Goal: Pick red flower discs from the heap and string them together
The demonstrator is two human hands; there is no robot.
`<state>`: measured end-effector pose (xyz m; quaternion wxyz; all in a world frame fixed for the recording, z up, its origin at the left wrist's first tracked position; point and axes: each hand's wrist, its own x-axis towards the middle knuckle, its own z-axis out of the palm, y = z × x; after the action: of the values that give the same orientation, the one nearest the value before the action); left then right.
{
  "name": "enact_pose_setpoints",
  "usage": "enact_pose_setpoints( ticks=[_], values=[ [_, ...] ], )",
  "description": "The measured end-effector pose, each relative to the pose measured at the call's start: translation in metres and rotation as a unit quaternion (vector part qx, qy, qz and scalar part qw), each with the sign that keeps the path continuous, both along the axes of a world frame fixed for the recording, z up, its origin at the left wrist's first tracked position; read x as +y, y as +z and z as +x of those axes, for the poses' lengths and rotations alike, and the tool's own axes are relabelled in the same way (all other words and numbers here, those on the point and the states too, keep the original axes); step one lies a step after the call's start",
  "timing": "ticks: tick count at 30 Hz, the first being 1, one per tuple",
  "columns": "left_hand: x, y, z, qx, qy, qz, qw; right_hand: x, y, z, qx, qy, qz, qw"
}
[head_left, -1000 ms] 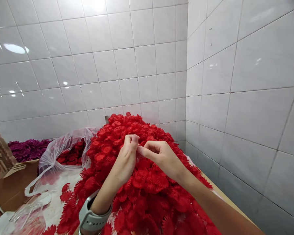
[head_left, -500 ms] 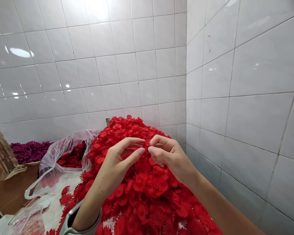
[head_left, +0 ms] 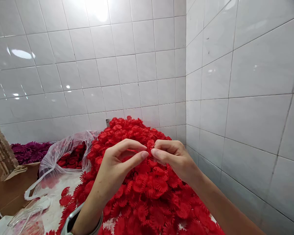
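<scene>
We look down on two bare forearms coming in from the bottom edge, the left one wearing a pale wristwatch. The left hand arches loosely, its fingers laid together over a long gap, with thumb and index tips nearly meeting. The right hand is bent tighter, thumb and index finger pinched together, the other fingers curled under. The two sets of fingertips face each other, just apart; we cannot tell whether anything thin is held in either.

Under and behind both hands we find one big mound of red, fringe-petalled artificial flowers, too many for us to count. Two of them lie at its left edge, beside the bare white tabletop.

At the lower left we see crumpled clear plastic packaging, its contents unclear to us, and one open brown corrugated cardboard box. Beyond these sits one translucent plastic bag, its mouth open towards us, with more red flowers, darker in shade, inside. Behind box and bag is one heap of purple artificial flowers; we cannot tell what holds it.

Farthest off, two white-tiled walls meet in a corner right of the mound.
</scene>
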<state>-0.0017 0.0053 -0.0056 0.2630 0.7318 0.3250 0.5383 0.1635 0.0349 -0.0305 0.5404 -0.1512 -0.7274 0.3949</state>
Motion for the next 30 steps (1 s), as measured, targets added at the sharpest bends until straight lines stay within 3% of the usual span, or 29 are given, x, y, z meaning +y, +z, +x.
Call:
enact_pose_setpoints(
  ticks=[4, 10, 15, 19, 22, 25, 30],
  values=[
    [-0.002, 0.0, 0.003, -0.02, -0.044, -0.049, 0.998, 0.004, -0.002, 0.001, 0.017, 0.048, -0.01, 0.999],
    [-0.001, 0.001, 0.002, -0.054, -0.038, -0.082, 0.994, 0.008, -0.003, 0.004, -0.003, 0.098, -0.013, 0.995],
    [0.008, -0.005, -0.001, -0.131, -0.03, -0.148, 0.98, 0.008, -0.002, 0.004, 0.037, 0.126, -0.04, 0.991],
    [0.021, -0.009, -0.001, -0.159, -0.019, -0.166, 0.973, 0.012, -0.002, 0.004, 0.057, 0.113, -0.083, 0.989],
    [0.029, -0.011, -0.001, -0.115, 0.041, -0.131, 0.984, 0.019, -0.004, 0.001, 0.079, 0.065, -0.101, 0.99],
    [0.034, -0.013, -0.002, -0.019, 0.157, -0.046, 0.986, 0.026, -0.009, -0.005, 0.085, 0.045, -0.109, 0.989],
    [0.037, -0.02, 0.009, 0.117, 0.336, 0.089, 0.93, 0.034, -0.018, -0.01, 0.034, 0.054, -0.089, 0.994]
  ],
)
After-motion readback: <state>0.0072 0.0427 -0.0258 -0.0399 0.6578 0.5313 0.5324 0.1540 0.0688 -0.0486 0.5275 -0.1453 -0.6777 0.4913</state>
